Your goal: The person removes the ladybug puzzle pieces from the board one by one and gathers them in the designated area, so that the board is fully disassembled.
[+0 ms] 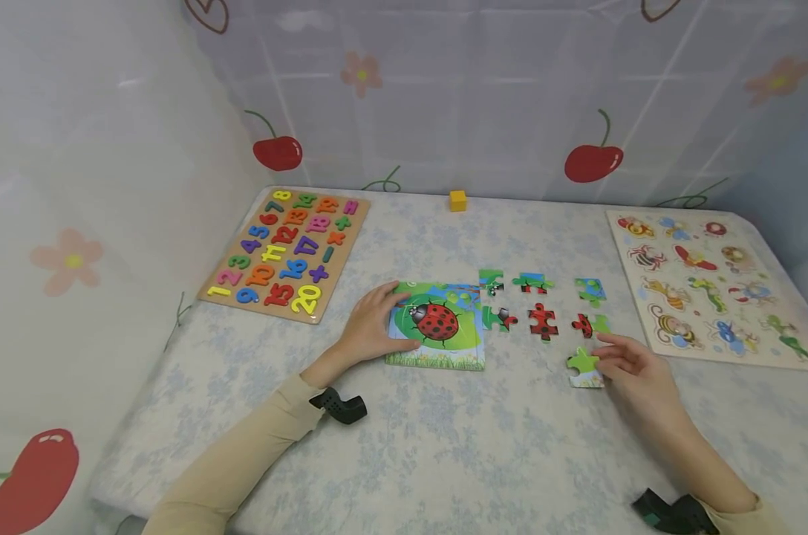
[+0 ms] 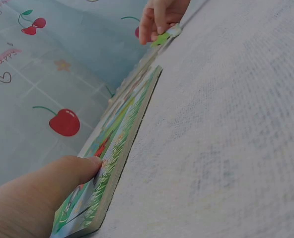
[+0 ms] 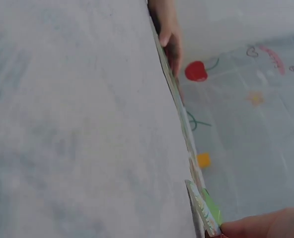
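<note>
A ladybug puzzle board (image 1: 467, 361) lies flat on the table. My left hand (image 1: 375, 327) rests on its left side, thumb (image 2: 82, 168) straight on the printed surface and fingers along the far left corner. At the right, my right hand (image 1: 638, 368) pinches a green jigsaw piece (image 1: 583, 362) with a grassy lower edge. The right wrist view shows this green piece (image 3: 206, 210) tilted up from the cloth. Between board and right hand lie several loose pieces in two rows, among them a red spotted piece (image 1: 543, 322) and a red-and-green piece (image 1: 583, 325).
A wooden number board (image 1: 324, 286) lies at the back left. On the right is an insect peg puzzle (image 1: 668, 279). A small yellow cube (image 1: 457, 200) sits at the table's far edge, before a cherry-printed curtain (image 1: 457, 96). Pale floral cloth (image 1: 457, 446) covers the table.
</note>
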`<action>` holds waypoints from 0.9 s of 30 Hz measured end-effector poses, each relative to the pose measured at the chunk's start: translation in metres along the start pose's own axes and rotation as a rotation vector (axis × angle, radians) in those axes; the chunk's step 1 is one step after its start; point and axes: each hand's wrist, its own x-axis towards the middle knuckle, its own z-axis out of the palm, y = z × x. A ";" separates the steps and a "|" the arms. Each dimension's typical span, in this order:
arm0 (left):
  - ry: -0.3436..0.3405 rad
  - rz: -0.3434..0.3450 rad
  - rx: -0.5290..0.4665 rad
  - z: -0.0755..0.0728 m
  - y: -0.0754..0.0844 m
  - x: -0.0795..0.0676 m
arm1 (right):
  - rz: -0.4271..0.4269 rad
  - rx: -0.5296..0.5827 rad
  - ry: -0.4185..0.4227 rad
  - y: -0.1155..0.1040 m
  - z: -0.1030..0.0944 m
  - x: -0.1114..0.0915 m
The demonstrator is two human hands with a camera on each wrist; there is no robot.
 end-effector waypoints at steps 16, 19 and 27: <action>-0.001 0.009 0.011 0.002 -0.004 0.001 | 0.026 -0.213 0.069 0.017 -0.028 -0.008; -0.002 0.014 0.008 0.003 -0.004 0.001 | 0.033 -0.198 0.083 0.013 -0.028 -0.010; 0.004 0.021 -0.003 0.001 -0.003 0.000 | -0.056 -0.145 -0.015 -0.027 -0.005 -0.002</action>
